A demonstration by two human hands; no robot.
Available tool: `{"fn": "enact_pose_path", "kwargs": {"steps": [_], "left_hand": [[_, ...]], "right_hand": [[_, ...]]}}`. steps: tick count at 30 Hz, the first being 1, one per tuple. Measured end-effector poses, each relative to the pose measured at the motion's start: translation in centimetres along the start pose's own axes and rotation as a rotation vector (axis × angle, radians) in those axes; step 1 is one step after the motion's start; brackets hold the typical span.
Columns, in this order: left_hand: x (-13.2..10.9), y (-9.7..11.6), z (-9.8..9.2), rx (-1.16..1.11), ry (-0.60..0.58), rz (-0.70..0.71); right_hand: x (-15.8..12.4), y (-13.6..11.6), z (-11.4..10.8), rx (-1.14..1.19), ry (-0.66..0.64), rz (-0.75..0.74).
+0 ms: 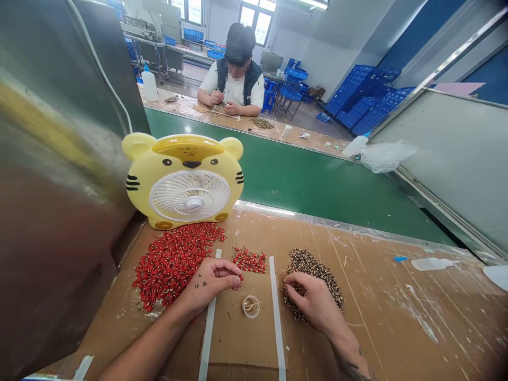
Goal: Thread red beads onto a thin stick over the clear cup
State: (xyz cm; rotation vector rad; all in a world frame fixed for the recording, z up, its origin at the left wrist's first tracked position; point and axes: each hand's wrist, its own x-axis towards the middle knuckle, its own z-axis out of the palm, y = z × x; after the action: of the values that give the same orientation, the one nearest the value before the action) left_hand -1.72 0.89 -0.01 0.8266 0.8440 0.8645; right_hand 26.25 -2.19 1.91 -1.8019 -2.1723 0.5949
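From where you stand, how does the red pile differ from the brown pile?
The red pile is bright red, the brown pile speckled brown and pale. The red pile covers more cardboard than the brown pile. The right hand touches the brown pile, not the red pile. Both are loose small pieces.

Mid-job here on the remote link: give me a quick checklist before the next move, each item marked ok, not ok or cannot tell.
1. Left hand pinching a red piece at its fingertips: ok.
2. Right hand at the speckled brown pile: ok, fingers in the pile.
3. Right hand holding a piece: cannot tell, its fingers hide it.
4. Small round cup upright between the white strips: ok.
5. Large red pile apart from the small red pile: ok, a gap shows.
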Motion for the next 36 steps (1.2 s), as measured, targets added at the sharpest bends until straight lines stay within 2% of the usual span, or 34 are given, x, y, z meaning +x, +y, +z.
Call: {"fn": "enact_pose_path", "kwargs": {"steps": [4, 9, 14, 21, 26, 30, 36], "left_hand": [[-0.1, 0.3, 0.4, -0.029, -0.007, -0.006], [-0.3, 0.3, 1.0, -0.029, -0.015, -0.041], [-0.2, 0.1, 0.9, -0.030, -0.028, -0.015], [-0.3, 0.1, 0.7, 0.005, -0.044, 0.019], [-0.5, 0.2, 0.8, 0.105, -0.004, 0.090], [-0.4, 0.2, 0.7, 0.197, -0.016, 0.176], [-0.3, -0.1, 0.7, 0.276, -0.007, 0.214]], "right_hand": [[-0.4, -0.8, 0.1, 0.212, 0.078, -0.081], [0.1, -4.3, 1.0, 0.500, 0.099, -0.150], [1.3, -7.3, 2.1, 0.670, 0.130, -0.185], [1.9, -8.3, 2.7, 0.541, 0.127, -0.110], [1.8, -8.8, 2.3, 0.429, 0.150, -0.120], [1.8, -9.0, 2.2, 0.393, 0.156, -0.144], [1.6, -8.6, 2.4, 0.379, 0.155, -0.169]]}}
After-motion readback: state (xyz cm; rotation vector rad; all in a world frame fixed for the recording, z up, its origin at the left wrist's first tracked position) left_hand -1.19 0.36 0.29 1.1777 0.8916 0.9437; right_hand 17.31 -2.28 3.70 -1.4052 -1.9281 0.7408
